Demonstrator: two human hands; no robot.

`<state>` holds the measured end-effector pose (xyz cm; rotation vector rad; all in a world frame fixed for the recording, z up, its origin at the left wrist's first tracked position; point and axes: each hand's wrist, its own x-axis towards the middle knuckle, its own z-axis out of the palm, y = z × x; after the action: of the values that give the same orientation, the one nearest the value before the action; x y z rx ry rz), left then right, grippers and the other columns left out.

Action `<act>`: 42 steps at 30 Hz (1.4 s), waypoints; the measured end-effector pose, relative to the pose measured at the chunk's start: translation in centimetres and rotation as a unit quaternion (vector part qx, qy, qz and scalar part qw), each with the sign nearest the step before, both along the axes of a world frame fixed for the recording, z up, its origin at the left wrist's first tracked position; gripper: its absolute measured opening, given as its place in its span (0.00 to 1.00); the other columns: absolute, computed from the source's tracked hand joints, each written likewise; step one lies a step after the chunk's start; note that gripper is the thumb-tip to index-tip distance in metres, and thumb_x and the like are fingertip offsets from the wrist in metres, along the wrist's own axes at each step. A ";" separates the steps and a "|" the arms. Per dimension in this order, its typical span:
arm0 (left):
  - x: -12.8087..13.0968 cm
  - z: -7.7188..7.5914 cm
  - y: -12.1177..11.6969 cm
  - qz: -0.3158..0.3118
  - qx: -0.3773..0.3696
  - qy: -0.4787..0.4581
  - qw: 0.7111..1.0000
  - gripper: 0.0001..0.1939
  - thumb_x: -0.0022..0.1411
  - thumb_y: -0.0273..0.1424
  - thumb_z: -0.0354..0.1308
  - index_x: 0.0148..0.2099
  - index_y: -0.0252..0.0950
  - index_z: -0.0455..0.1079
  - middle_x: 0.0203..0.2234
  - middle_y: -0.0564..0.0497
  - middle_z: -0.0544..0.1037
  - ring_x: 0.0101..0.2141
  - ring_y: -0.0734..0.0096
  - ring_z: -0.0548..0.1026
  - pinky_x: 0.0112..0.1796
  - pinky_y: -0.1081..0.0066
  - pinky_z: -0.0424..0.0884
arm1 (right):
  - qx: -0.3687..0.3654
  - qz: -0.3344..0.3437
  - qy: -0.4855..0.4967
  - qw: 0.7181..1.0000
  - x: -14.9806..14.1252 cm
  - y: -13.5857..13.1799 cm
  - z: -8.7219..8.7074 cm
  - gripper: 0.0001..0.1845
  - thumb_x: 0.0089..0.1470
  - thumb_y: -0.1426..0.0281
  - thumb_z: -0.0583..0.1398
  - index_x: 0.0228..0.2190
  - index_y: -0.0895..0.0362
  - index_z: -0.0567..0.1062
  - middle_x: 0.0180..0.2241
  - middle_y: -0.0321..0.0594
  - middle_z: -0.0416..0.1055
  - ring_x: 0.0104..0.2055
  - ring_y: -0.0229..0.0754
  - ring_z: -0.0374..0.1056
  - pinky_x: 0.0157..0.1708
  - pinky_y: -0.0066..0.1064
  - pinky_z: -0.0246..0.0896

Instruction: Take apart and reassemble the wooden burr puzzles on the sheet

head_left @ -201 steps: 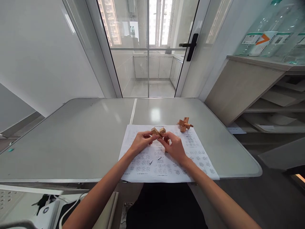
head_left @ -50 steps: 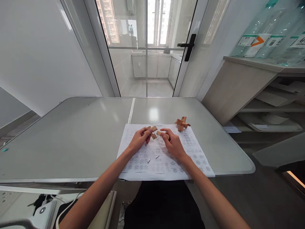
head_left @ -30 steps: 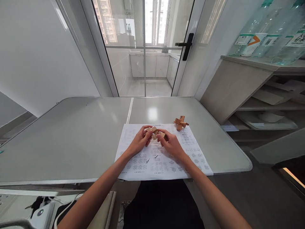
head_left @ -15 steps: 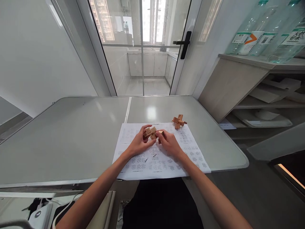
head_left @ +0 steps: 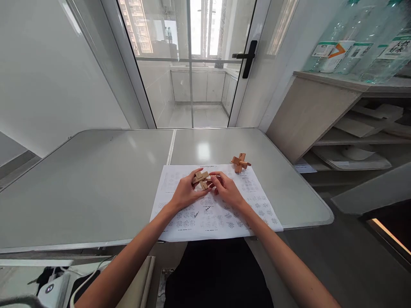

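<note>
A partly interlocked wooden burr puzzle (head_left: 201,177) of light brown notched bars is held just above the printed sheet (head_left: 180,235). My left hand (head_left: 186,190) is closed round its left side, thumb below and fingers behind. My right hand (head_left: 226,188) is closed at its right side, with fingertips and thumb on the end of a bar; the fingers partly hide that side. Beyond the right hand, a second, redder wooden burr puzzle (head_left: 240,163) rests at the sheet's upper right corner, its bars crossing.
The pale glossy table (head_left: 96,184) carries the sheet. A glazed door with a black handle (head_left: 248,59) stands behind it. To the right, a shelf unit (head_left: 321,107) holds large plastic bottles (head_left: 348,49). A white device with a cable (head_left: 53,290) lies at lower left.
The puzzle has turned in my hands, so a lower bar now shows between them. The bar end between my right fingers is no longer visible, and those fingers have stretched toward the puzzle.
</note>
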<state>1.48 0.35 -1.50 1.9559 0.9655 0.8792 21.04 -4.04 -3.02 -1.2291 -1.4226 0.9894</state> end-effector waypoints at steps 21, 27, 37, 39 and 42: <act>-0.2 -0.7 0.1 0.043 0.085 0.029 0.995 0.34 0.61 0.45 0.70 0.65 0.42 0.68 0.35 0.53 0.78 0.29 0.72 0.69 0.34 0.70 0.69 | 0.150 -0.102 -0.172 0.968 0.0 -0.4 -0.7 0.20 0.68 0.48 0.58 0.41 0.52 0.70 0.33 0.39 0.79 0.27 0.42 0.71 0.31 0.34 0.64; -0.4 -1.0 0.2 0.050 0.097 0.027 0.994 0.35 0.61 0.39 0.70 0.67 0.41 0.68 0.35 0.53 0.76 0.28 0.74 0.64 0.33 0.71 0.68 | 0.172 -0.092 -0.213 0.958 0.0 -0.6 -0.6 0.17 0.72 0.52 0.56 0.43 0.53 0.72 0.32 0.39 0.79 0.27 0.41 0.71 0.31 0.33 0.62; -0.4 -0.8 0.1 0.040 0.105 0.037 0.993 0.33 0.61 0.38 0.68 0.67 0.43 0.68 0.33 0.55 0.74 0.28 0.73 0.64 0.33 0.71 0.68 | 0.182 -0.088 -0.233 0.951 0.0 -0.5 -1.0 0.17 0.72 0.53 0.55 0.44 0.53 0.72 0.32 0.39 0.79 0.27 0.42 0.73 0.30 0.33 0.61; -0.4 -0.7 0.1 0.036 0.103 0.031 0.994 0.32 0.61 0.38 0.68 0.66 0.42 0.69 0.33 0.54 0.74 0.28 0.74 0.64 0.33 0.71 0.68 | 0.181 -0.082 -0.236 0.951 0.1 -0.5 -0.9 0.16 0.72 0.53 0.55 0.43 0.52 0.72 0.33 0.40 0.79 0.27 0.43 0.73 0.31 0.33 0.62; -0.4 -0.6 0.1 0.026 0.091 0.009 0.995 0.32 0.60 0.36 0.69 0.65 0.41 0.70 0.35 0.53 0.76 0.29 0.73 0.66 0.33 0.71 0.69 | 0.180 -0.073 -0.228 0.954 0.0 -0.6 -0.7 0.15 0.73 0.54 0.56 0.44 0.52 0.73 0.34 0.40 0.80 0.28 0.43 0.73 0.32 0.34 0.63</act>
<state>1.05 0.48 -2.05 2.1036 0.9800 1.0105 21.08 -4.66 -3.76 -1.3089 -1.7434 0.3271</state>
